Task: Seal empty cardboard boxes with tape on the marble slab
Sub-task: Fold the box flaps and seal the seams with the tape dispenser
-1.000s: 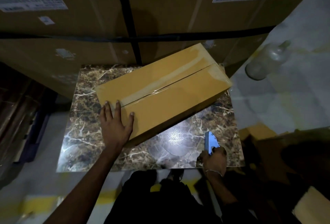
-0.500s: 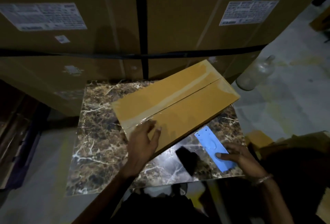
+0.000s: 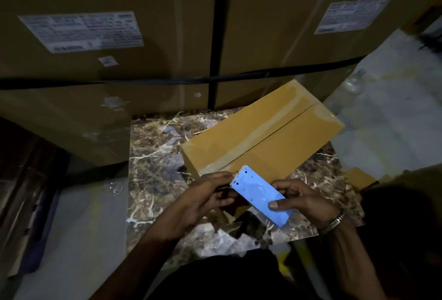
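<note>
Right hand [image 3: 308,200] gripping the blue tape dispenser [image 3: 259,198], thumb pressed flat on its near end, remaining fingers curled underneath. Left hand [image 3: 203,194] pinching at the toothed end, fingertips apparently feeling for the loose end of the tape; the tape itself too clear and dim to make out there. Best handled by freeing the end cleanly, keeping fingertips off the serrated teeth, then laying it over the near edge of the box and pulling straight along the seam.

Dispenser: flat, rectangular, smooth plastic, metal sawtooth edge at the far corner. Just beyond both hands, the cardboard box [image 3: 263,137]: long, low, matte tan, lying askew on the marble slab [image 3: 155,156], flaps closed, glossy clear tape probably already along the centre seam. Slab: dark brown, polished, white-veined, reflective. Behind it, large strapped cartons [image 3: 107,60] with white labels.
</note>
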The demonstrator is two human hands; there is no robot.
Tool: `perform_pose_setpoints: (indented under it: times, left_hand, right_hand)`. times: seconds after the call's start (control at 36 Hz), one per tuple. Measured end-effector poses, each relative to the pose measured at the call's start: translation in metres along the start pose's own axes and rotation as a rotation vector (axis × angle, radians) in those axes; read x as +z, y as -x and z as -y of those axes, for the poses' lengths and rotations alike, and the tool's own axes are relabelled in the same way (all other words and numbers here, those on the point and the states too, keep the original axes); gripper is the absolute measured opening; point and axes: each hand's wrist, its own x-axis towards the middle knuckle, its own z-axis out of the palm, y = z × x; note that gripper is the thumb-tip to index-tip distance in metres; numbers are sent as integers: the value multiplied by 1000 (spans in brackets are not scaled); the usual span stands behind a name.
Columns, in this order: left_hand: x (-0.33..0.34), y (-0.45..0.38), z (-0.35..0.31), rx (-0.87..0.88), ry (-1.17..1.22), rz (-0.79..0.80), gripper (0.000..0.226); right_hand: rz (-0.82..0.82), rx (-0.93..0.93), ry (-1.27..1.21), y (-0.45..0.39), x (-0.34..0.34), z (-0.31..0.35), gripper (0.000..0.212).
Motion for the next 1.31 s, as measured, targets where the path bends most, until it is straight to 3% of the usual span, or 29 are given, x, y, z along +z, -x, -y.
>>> perform_pose_setpoints:
  times: [0.22, 0.36, 0.5, 0.58, 0.78, 1.06, 1.11, 1.22, 1.31]
  left_hand:
    - [-47, -10, -9, 73, -67, -76, 14]
    - [-76, -30, -28, 20, -35, -117, 16]
    - [-119, -56, -57, 41, -139, -149, 21]
    - [-135, -64, -70, 10, -142, -188, 24]
    - [-175, -67, -95, 75, -124, -334, 19]
    - [-184, -93, -103, 117, -252, -463, 14]
    - [-183, -100, -100, 96, -244, -463, 14]
    - [-183, -111, -92, 65, -172, -445, 8]
    - [-188, -117, -86, 72, -135, -475, 20]
  right_hand:
    - [77, 39, 6, -31, 24, 6, 38]
    - [60, 92, -7, -61, 40, 14, 38]
    - [-86, 49, 16, -90, 72, 25, 32]
    - [-149, 11, 197, -104, 93, 29, 21]
    - [-276, -35, 221, -109, 106, 14, 53]
    - [-334, 118, 236, -140, 119, 19, 57]
    - [-340, 155, 235, -145, 118, 21, 66]
    - [-367, 189, 256, -155, 117, 27, 63]
    - [-386, 218, 278, -163, 119, 33, 64]
